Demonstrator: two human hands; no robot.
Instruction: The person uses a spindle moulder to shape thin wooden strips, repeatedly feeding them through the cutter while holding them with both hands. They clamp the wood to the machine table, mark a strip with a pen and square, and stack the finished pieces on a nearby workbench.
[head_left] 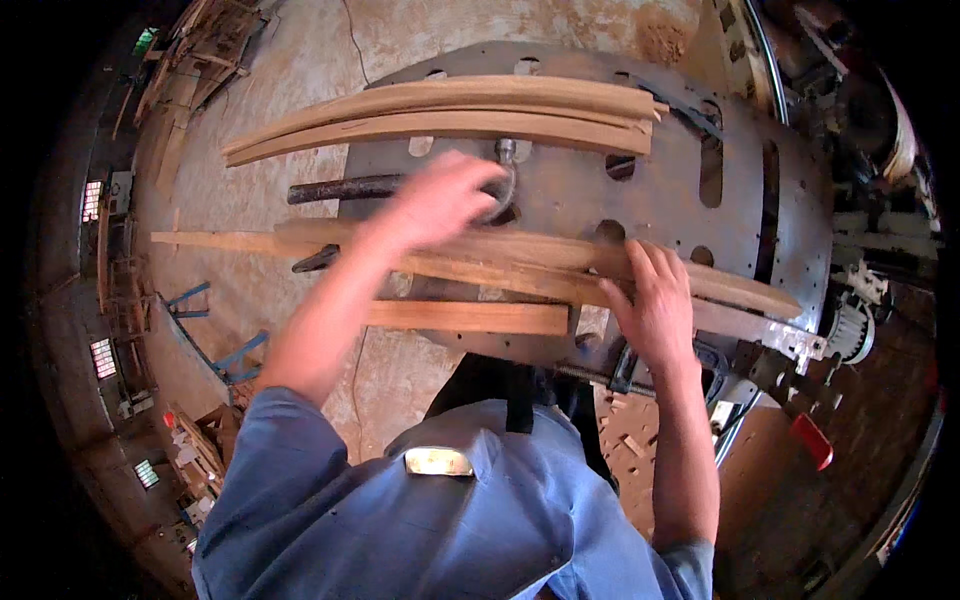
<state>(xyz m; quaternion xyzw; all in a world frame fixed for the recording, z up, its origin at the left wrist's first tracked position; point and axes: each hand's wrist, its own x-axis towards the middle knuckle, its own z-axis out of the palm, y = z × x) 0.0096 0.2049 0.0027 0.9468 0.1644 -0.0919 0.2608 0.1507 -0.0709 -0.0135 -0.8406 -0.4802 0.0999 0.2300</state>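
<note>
A claw hammer (pixel 345 189) lies on the metal table, its dark handle to the left and its curved metal head to the right. My left hand (pixel 450 197) is over the hammer near its head, smeared by motion; whether its fingers grip cannot be told. Below it, long wooden strips (pixel 480 268) lie side by side across the table. My right hand (pixel 655 300) holds their right part, fingers over the top and thumb on the near side. Closer to my body lies a shorter wooden piece (pixel 470 317).
More long wooden strips (pixel 440 118) lie along the far side of the slotted metal table (pixel 740 240). A clamp (pixel 625 370) sits at the near edge. Machine parts (pixel 850 325) and a red handle (pixel 812 442) are at the right. Wood scraps (pixel 625 455) lie on the floor.
</note>
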